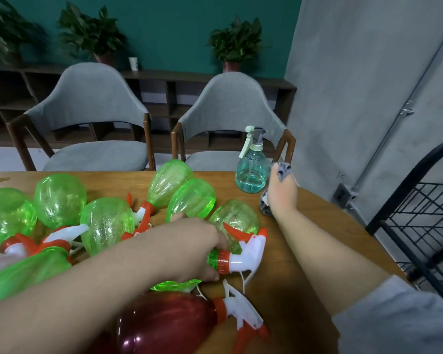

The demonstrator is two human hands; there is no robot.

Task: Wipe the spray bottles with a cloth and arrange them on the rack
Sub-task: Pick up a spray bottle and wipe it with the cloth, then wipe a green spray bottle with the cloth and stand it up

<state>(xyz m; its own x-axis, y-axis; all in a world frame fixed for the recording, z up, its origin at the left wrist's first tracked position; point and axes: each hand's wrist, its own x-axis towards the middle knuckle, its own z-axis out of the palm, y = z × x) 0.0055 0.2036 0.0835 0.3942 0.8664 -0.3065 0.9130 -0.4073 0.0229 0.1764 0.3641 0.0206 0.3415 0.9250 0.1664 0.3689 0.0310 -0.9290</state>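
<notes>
Filling the back of the room, a teal wall (164,24) meets a grey concrete wall (356,80) on the right, where a thin metal conduit (404,113) runs down at a slant. Against the teal wall a long, low dark wooden shelf unit (161,95) carries potted plants (237,43) and a white cup (133,63). Two grey upholstered chairs (87,118) with wooden frames stand in front of it, drawn up to the far edge of the wooden table (312,226). At the right edge, beside the table, stands a black wire rack (425,218).

On the table lies a heap of green spray bottles (105,223) with orange-and-white trigger heads, all on their sides and touching or overlapping. A dark red spray bottle (164,320) lies nearest the camera, partly under the left forearm. A pale blue spray bottle (252,172) stands upright near the far right corner, apart from the heap.

The left hand (200,249) reaches across the heap, its fingers curled round the neck of a green bottle (216,260) just behind its orange collar. The right hand (281,192) is stretched out beside the blue bottle and grips a grey cloth (283,171), which shows above and below the hand.
</notes>
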